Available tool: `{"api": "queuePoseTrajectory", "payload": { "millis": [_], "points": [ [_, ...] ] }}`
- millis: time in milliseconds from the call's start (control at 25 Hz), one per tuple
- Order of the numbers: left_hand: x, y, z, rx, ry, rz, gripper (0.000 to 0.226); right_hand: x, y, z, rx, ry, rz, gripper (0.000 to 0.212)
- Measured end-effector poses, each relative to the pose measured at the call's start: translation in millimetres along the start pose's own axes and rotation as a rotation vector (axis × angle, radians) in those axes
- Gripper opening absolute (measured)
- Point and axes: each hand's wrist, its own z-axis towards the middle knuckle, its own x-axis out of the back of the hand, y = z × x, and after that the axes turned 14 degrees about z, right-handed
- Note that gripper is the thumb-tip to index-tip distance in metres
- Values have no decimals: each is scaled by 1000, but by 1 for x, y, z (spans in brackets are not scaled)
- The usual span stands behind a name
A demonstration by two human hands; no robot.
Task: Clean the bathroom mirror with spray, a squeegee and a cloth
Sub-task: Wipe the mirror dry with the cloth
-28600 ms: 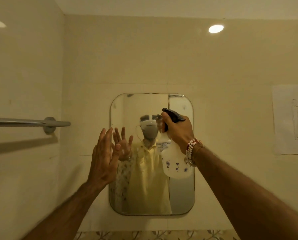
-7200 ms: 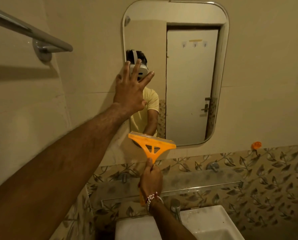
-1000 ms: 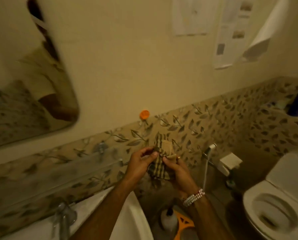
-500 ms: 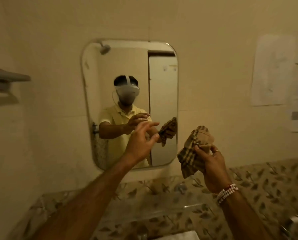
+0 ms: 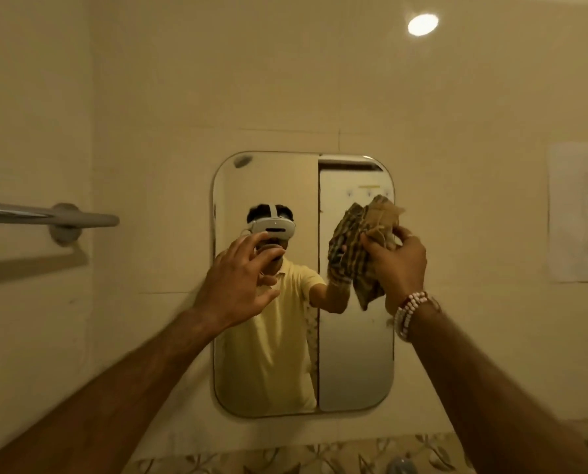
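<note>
- Checked brown-and-tan cloth (image 5: 361,248), bunched into soft folds, sits in our right hand (image 5: 396,265), fingers closed around it, raised before the upper right part of the mirror (image 5: 354,354); whether the fabric touches the glass we cannot tell.
- Glass of the mirror is a tall rectangle with rounded corners, smooth and frameless, fixed flat to the pale cream wall tiles.
- Our left hand (image 5: 241,278) is held up in front of the mirror's upper left part, fingers spread and slightly curled, gripping nothing; the arm reaches up from below and left of the mirror.
- A beaded bracelet (image 5: 409,311) of white and reddish beads circles our right wrist, just below the cloth and over the mirror's right edge.
- A round metal towel bar (image 5: 80,218) juts from the side wall, well left of the mirror.
- A sheet of paper (image 5: 579,213) hangs flat on the wall, well right of the mirror.
- Leaf-patterned tiles (image 5: 285,460) run in a band beneath the mirror.
</note>
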Motion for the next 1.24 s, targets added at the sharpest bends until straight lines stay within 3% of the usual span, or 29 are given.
{"api": "queuePoseTrajectory", "payload": {
  "millis": [240, 440, 560, 760, 1000, 1240],
  "points": [
    [-10, 4, 4, 86, -97, 207, 110, -32, -18, 52, 403, 44, -249, 46],
    [-23, 3, 4, 112, -63, 287, 111, -56, -18, 91, 566, 96, -456, 59],
    [-27, -2, 2, 86, -42, 303, 111, -70, -11, 92, 658, 73, -658, 57],
    [-31, -11, 1, 44, -38, 315, 112, -71, 10, 91, 796, 35, -760, 60],
    [-39, -19, -1, 20, 17, 281, 113, -95, 24, 92, 773, 88, -719, 57],
    [-42, -23, -1, -12, 58, 288, 112, -135, 24, 80, 830, -2, -689, 57]
  ]
}}
